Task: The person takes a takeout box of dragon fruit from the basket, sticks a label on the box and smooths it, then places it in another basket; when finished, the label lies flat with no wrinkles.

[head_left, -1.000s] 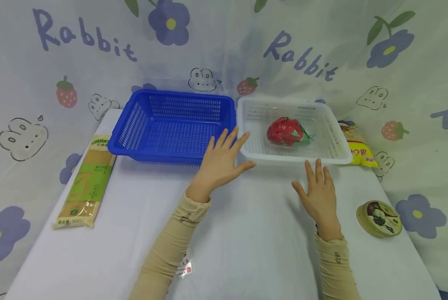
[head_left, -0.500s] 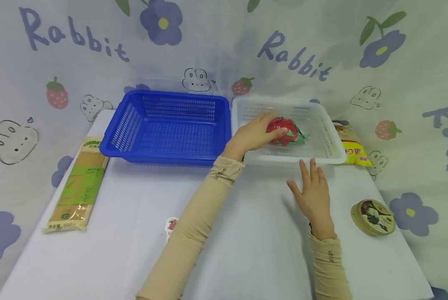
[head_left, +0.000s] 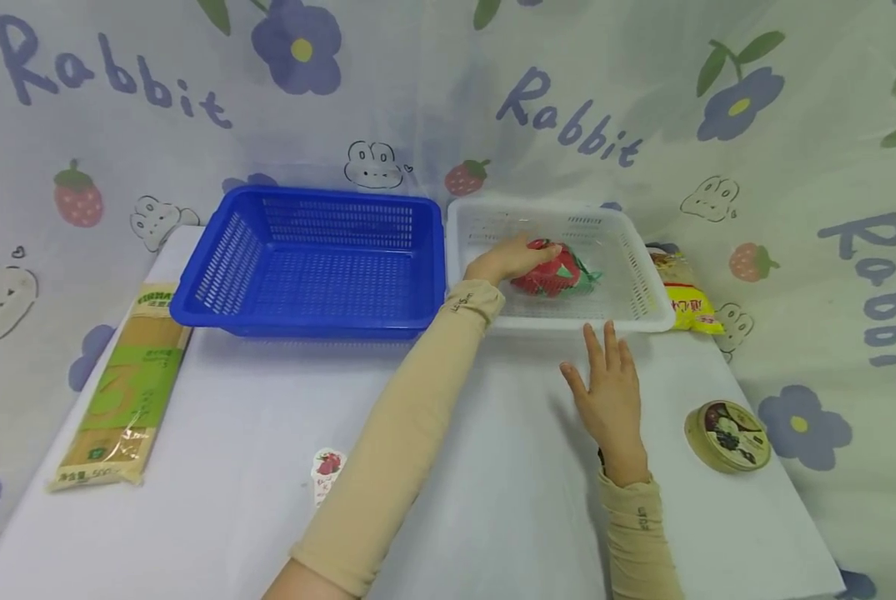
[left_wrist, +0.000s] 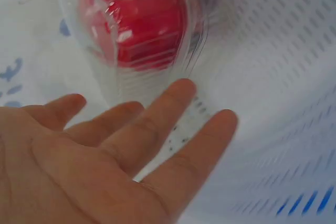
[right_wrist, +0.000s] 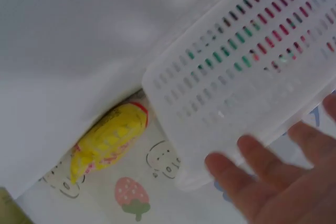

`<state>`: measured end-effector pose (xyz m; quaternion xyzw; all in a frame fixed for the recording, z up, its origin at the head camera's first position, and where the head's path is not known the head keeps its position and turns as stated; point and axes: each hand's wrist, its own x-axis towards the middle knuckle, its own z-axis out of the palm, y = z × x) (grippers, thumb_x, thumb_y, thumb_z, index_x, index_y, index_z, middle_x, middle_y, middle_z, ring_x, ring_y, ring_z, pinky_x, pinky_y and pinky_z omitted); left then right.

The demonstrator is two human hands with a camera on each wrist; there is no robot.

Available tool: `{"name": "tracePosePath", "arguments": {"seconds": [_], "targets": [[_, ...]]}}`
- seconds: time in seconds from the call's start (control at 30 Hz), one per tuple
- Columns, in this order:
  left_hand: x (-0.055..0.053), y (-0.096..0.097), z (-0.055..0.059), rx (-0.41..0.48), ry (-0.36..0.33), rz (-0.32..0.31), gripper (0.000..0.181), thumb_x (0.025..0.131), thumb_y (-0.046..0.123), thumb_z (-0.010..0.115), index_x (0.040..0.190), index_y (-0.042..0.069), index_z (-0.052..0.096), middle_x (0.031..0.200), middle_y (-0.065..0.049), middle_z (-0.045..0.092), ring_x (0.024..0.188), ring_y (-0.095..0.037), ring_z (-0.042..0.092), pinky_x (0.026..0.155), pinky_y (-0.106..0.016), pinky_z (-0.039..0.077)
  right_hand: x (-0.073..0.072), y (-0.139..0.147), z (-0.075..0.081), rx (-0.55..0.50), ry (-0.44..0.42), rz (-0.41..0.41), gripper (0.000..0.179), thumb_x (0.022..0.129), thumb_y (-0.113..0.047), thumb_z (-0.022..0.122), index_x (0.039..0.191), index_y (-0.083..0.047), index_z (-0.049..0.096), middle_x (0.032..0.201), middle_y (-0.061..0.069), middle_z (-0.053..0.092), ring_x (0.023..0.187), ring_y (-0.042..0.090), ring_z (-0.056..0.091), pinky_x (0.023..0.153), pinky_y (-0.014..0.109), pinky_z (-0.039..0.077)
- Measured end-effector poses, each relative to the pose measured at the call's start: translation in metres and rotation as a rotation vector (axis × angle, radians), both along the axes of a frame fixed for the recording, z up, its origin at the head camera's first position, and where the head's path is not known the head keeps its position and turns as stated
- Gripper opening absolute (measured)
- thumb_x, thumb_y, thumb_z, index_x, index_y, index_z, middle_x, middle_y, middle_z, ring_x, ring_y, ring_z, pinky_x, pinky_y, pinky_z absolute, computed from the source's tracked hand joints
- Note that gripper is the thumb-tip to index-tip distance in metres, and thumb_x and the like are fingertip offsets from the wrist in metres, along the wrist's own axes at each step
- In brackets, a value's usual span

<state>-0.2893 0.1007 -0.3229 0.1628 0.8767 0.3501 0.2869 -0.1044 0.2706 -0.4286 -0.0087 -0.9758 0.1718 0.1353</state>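
Observation:
A red dragon fruit (head_left: 541, 279) with green tips, in clear plastic packaging, lies inside the white basket (head_left: 646, 275). My left hand (head_left: 502, 260) reaches over the basket's near-left side, its thumb and fingers overlapping the fruit in the head view. The left wrist view shows the hand (left_wrist: 115, 156) with fingers spread and fairly straight, tips just short of the packaged dragon fruit (left_wrist: 142, 19). Just in front of the basket's near rim, my right hand (head_left: 608, 408) has its fingers extended and holds nothing. The right wrist view shows its fingertips (right_wrist: 226, 169) close to the basket's slotted wall.
A blue basket (head_left: 320, 330) stands left of the white one. Farther left lies a noodle pack (head_left: 128, 379). On the right are a round tin (head_left: 731, 435) and a yellow packet (head_left: 691, 307) beside the white basket. A small card (head_left: 329, 465) lies near the left sleeve.
My left hand has moved from in front of the two baskets rightward into the white basket, up to the dragon fruit. The right hand stays at its near rim. The head view has shifted slightly.

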Motion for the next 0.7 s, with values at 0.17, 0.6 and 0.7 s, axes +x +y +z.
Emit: {"name": "tracePosePath", "arguments": {"seconds": [0.17,0.6,0.7], "targets": [[-0.004,0.007,-0.007,-0.025,-0.105,0.024,0.086,0.094,0.065,0.038,0.157,0.016,0.007,0.165,-0.003,0.006,0.153,-0.026,0.005,0.123,-0.048,0.014,-0.007,-0.011,0.000,-0.094,-0.025,-0.110,0.070,0.100,-0.044,0.047,0.154,-0.007,0.022,0.161,0.024,0.013,0.140,0.057,0.019,0.109,0.070,0.024],[-0.020,0.020,-0.018,-0.038,-0.180,0.091,0.098,0.093,0.048,0.057,0.155,0.021,-0.014,0.162,-0.013,-0.020,0.151,-0.032,-0.010,0.122,-0.053,0.013,-0.043,-0.033,0.001,-0.443,0.066,-0.424,0.079,0.100,-0.050,0.041,0.154,0.000,0.011,0.162,0.020,-0.006,0.145,0.049,0.010,0.112,0.067,0.022],[-0.024,0.022,-0.019,-0.075,-0.182,0.093,0.103,0.091,0.045,0.062,0.155,0.023,-0.015,0.161,-0.012,-0.022,0.151,-0.034,-0.007,0.121,-0.054,0.015,-0.051,-0.037,0.000,-0.486,0.095,-0.491,0.079,0.101,-0.046,0.044,0.154,0.001,0.008,0.163,0.018,-0.008,0.145,0.049,0.011,0.113,0.065,0.023]]}}
